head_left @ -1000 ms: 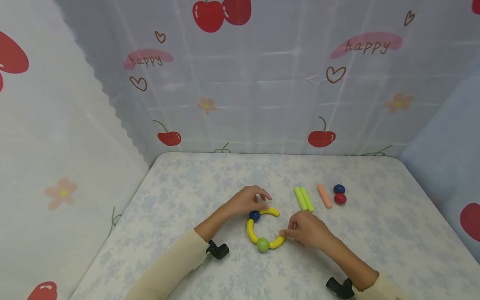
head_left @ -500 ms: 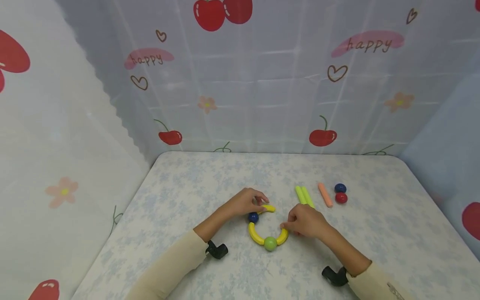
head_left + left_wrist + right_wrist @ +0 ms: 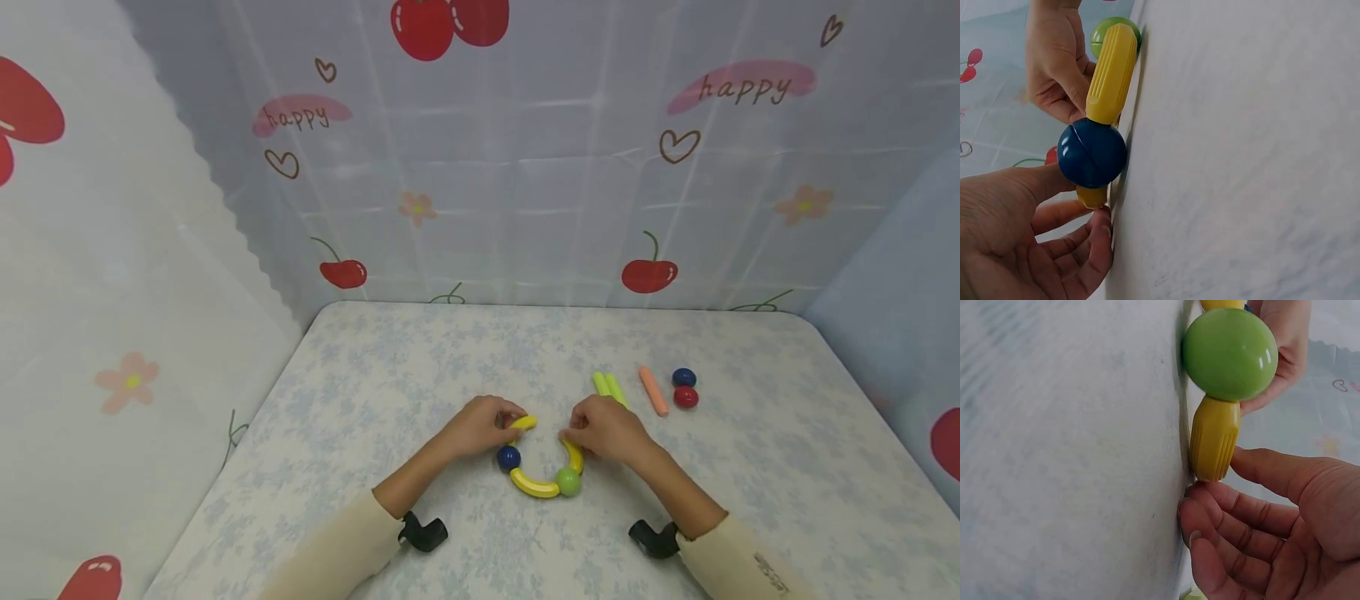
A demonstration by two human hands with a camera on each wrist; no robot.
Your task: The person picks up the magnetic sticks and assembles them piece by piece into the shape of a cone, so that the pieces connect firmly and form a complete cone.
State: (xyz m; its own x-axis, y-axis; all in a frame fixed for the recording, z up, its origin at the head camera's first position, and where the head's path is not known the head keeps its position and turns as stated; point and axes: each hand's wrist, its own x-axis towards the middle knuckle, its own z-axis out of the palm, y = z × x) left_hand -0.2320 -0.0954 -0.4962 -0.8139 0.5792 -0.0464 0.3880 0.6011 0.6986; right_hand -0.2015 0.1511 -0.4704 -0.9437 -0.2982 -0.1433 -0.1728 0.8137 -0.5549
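An open ring of three yellow curved rods, a blue ball and a green ball lies on the table. My left hand (image 3: pixel 480 427) pinches the ring's upper left rod (image 3: pixel 526 422) between thumb and fingers, just above the blue ball (image 3: pixel 508 457). Across the gap, my right hand (image 3: pixel 611 429) holds the right rod (image 3: pixel 576 457), which joins the green ball (image 3: pixel 568 481). A lower rod (image 3: pixel 536 485) links both balls. In the left wrist view the blue ball (image 3: pixel 1091 153) hides much of the held rod. The right wrist view shows the right rod (image 3: pixel 1215 437) below the green ball (image 3: pixel 1230 353).
Behind my right hand lie two light green sticks (image 3: pixel 615 388), partly covered by it. Farther right are an orange stick (image 3: pixel 653 391), a second blue ball (image 3: pixel 684 378) and a red ball (image 3: pixel 686 397). Printed curtains (image 3: pixel 487 183) surround the patterned table (image 3: pixel 405 358).
The ring has turned counterclockwise in the head view: the green ball moved right, the blue ball came nearer. My left hand came down slightly; my right hand shifted slightly away from me.
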